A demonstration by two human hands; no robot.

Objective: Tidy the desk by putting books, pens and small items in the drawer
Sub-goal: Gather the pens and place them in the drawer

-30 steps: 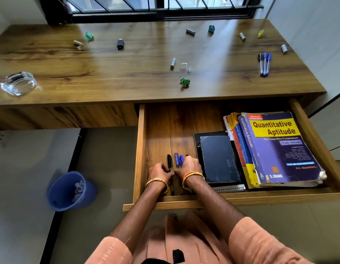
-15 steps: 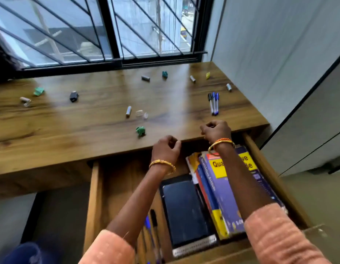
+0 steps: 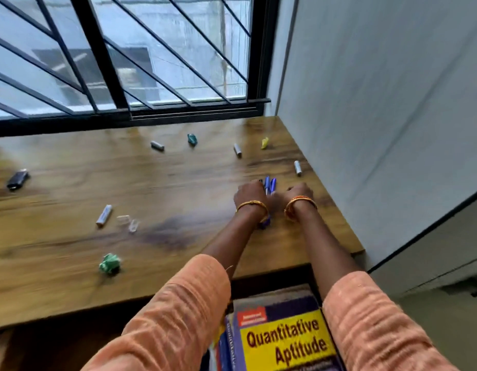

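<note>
Several blue pens (image 3: pixel 269 184) lie side by side on the wooden desk (image 3: pixel 178 188) near its right end. My left hand (image 3: pixel 249 194) is curled over their left side, and a pen end shows under its wrist. Fingers curled, my right hand (image 3: pixel 299 192) rests just right of the pens; blur hides whether it grips them. Below the desk edge the drawer (image 3: pixel 44 352) stands pulled out. In it lies a purple and yellow book (image 3: pixel 283 341) titled Quantitative Aptitude.
Small items lie scattered on the desk: a green paper ball (image 3: pixel 109 263), a grey stick (image 3: pixel 104 215), clear clips (image 3: pixel 127 222), a black drive (image 3: pixel 17 179), a teal wad (image 3: pixel 192 139), a yellow scrap (image 3: pixel 264 143). A wall borders the desk's right side; a barred window stands behind.
Both hands left the pens in the drawer and reached up and right across the desk to the blue pens. My view swung up toward the right corner.
</note>
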